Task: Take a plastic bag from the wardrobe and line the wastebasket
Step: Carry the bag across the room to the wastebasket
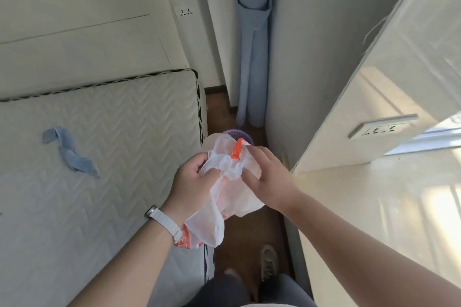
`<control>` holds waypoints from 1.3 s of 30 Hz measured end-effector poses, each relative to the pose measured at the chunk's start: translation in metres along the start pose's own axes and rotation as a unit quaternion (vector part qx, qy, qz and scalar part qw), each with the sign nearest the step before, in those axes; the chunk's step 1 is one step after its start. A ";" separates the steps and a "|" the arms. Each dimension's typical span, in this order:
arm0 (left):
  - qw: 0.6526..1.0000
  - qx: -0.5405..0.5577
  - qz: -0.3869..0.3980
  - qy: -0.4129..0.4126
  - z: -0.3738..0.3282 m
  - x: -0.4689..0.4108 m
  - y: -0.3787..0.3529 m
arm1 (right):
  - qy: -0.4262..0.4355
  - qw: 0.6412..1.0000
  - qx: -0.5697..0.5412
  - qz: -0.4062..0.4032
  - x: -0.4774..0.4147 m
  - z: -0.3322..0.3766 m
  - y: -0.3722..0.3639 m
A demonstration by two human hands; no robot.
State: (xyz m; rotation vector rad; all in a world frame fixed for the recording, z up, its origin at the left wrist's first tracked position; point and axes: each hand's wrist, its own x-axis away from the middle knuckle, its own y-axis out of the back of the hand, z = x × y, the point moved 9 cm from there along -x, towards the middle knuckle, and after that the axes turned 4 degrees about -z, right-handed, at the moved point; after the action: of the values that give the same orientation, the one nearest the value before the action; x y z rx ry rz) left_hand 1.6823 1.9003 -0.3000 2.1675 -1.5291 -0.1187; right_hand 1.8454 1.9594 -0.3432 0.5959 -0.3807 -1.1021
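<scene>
Both arms outstretched; left hand (pixel 193 179) and right hand (pixel 268 177) closed on crumpled plastic bag (pixel 229 182) above purple wastebasket (pixel 237 134).

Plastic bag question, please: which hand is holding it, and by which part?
Both hands hold the plastic bag: the left hand grips its crumpled upper part, and the right hand pinches the top edge near the orange print.

One head-worn wide-angle view looks steeply down and forward from above the person's own forearms, close over both hands at centre, down a narrow floor strip (pixel 249 237) between the mattress (pixel 99 144) at left and a pale desk (pixel 374 207) at right.
</scene>
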 end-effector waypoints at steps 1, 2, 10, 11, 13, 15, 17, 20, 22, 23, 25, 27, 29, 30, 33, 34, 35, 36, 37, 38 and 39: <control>1.000 -0.003 -0.002 0.002 0.000 -0.009 0.002 | 0.001 1.000 0.000 0.002 -0.008 -0.001 -0.001; 1.000 -0.006 -0.003 0.004 0.001 -0.019 0.004 | 0.001 1.000 -0.001 0.004 -0.017 -0.003 -0.002; 0.999 0.010 0.030 0.002 0.025 -0.104 0.006 | -0.022 1.000 0.021 0.000 -0.089 -0.014 -0.023; 0.999 0.012 0.036 0.001 0.028 -0.117 0.006 | -0.025 0.999 0.025 -0.001 -0.099 -0.015 -0.026; 0.999 0.009 0.050 0.003 0.040 -0.144 0.006 | -0.042 0.998 0.039 -0.001 -0.118 -0.023 -0.037; 0.998 0.001 0.056 0.001 0.054 -0.173 0.006 | -0.061 0.997 0.052 0.008 -0.142 -0.035 -0.055; 0.998 -0.003 0.057 0.004 0.072 -0.202 0.004 | -0.073 0.995 0.059 0.018 -0.165 -0.049 -0.073; 0.999 -0.010 0.050 0.012 0.099 -0.239 -0.002 | -0.107 0.992 0.061 0.026 -0.191 -0.072 -0.098; 0.999 -0.006 0.051 0.018 0.117 -0.260 -0.010 | -0.126 0.990 0.063 0.033 -0.205 -0.089 -0.114; 0.998 -0.006 0.053 0.021 0.126 -0.269 -0.015 | -0.135 0.988 0.061 0.037 -0.211 -0.099 -0.121; 0.998 -0.009 0.050 0.024 0.146 -0.286 -0.027 | -0.147 0.987 0.059 0.042 -0.224 -0.121 -0.137; 0.999 -0.012 0.041 0.026 0.169 -0.301 -0.040 | -0.154 0.986 0.051 0.035 -0.234 -0.146 -0.152; 0.999 -0.003 0.027 0.027 0.193 -0.315 -0.052 | -0.155 0.987 0.037 0.017 -0.244 -0.172 -0.167; 0.999 0.001 0.020 0.027 0.205 -0.321 -0.060 | -0.154 0.987 0.032 0.008 -0.249 -0.185 -0.175; 1.000 -0.001 -0.003 0.031 0.239 -0.337 -0.081 | -0.143 0.990 0.017 -0.004 -0.263 -0.221 -0.206; 0.999 0.002 -0.005 0.033 0.252 -0.343 -0.089 | -0.138 0.990 0.013 -0.009 -0.266 -0.233 -0.217; 0.999 0.007 -0.007 0.034 0.265 -0.349 -0.097 | -0.132 0.991 0.010 -0.013 -0.270 -0.246 -0.228; 0.999 0.013 -0.010 0.037 0.279 -0.355 -0.106 | -0.126 0.992 0.010 -0.018 -0.274 -0.259 -0.239; 0.999 0.017 -0.012 0.042 0.293 -0.361 -0.113 | -0.121 0.992 0.011 -0.020 -0.276 -0.273 -0.250; 0.999 0.019 -0.016 0.044 0.307 -0.368 -0.120 | -0.117 0.993 0.009 -0.021 -0.280 -0.285 -0.262; 0.999 0.022 -0.021 0.042 0.319 -0.375 -0.126 | -0.112 0.993 0.001 -0.025 -0.285 -0.296 -0.273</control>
State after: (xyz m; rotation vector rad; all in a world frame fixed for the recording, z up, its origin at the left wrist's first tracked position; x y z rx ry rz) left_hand 1.5438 2.1666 -0.7105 2.2104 -1.4532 -0.0067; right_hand 1.7006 2.2078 -0.7438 0.4868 -0.5645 -1.2207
